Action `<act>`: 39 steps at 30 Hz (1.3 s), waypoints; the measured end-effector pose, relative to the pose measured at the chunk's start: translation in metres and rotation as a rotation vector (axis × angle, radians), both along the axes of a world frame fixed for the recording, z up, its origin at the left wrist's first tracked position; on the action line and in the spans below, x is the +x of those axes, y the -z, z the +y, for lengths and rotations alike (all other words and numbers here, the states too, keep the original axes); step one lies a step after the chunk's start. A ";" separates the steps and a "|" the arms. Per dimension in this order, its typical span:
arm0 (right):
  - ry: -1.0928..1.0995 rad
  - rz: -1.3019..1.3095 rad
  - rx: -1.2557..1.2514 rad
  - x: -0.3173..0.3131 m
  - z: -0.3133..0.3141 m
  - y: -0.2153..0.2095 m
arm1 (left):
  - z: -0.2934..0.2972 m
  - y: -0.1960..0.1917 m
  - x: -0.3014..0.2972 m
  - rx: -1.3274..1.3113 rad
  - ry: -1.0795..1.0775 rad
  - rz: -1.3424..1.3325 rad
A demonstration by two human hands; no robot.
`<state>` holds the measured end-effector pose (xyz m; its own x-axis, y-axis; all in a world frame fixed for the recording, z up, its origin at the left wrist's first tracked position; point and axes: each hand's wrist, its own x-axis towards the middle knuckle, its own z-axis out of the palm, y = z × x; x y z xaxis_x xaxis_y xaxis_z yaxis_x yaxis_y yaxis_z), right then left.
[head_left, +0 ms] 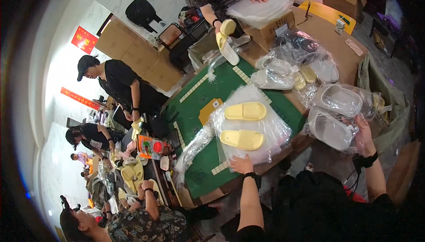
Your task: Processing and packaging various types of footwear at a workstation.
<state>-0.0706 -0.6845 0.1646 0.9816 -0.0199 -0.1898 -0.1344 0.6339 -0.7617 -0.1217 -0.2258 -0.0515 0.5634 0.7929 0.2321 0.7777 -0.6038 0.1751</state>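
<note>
A pair of yellow slippers, one [245,111] above the other [242,140], lies side by side on a stack of clear plastic bags [221,155] on the green table. My left hand [241,164] rests on the bags' near edge, just below the lower slipper, fingers stretched out and holding nothing. On the right, my right hand [364,136] grips a clear bag with a pair of pale grey slippers [330,129] inside. Its fingers are closed on the bag's side, partly hidden by the plastic.
More bagged slippers [272,78] are piled at the table's right, near a cardboard box [270,32]. Crumpled plastic [195,153] trails leftward. A co-worker's hand [218,26] holds yellow and white slippers at the far side. Other people work along the left. A large lined bin [389,105] stands right.
</note>
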 end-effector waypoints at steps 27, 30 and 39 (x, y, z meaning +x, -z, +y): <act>0.166 -0.018 -0.066 -0.059 0.086 -0.008 | 0.064 -0.023 0.004 -0.180 0.455 -0.094; 0.132 -0.012 -0.049 -0.058 0.098 -0.016 | 0.085 -0.010 -0.002 -0.097 0.364 -0.117; 0.157 0.013 -0.007 -0.063 0.103 -0.016 | 0.057 -0.016 0.008 -0.775 0.433 -0.311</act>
<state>-0.1340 -0.5813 0.1804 0.9638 -0.1747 -0.2013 -0.0434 0.6423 -0.7652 -0.1139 -0.1686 -0.0352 0.8471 0.5248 -0.0832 0.3634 -0.4579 0.8113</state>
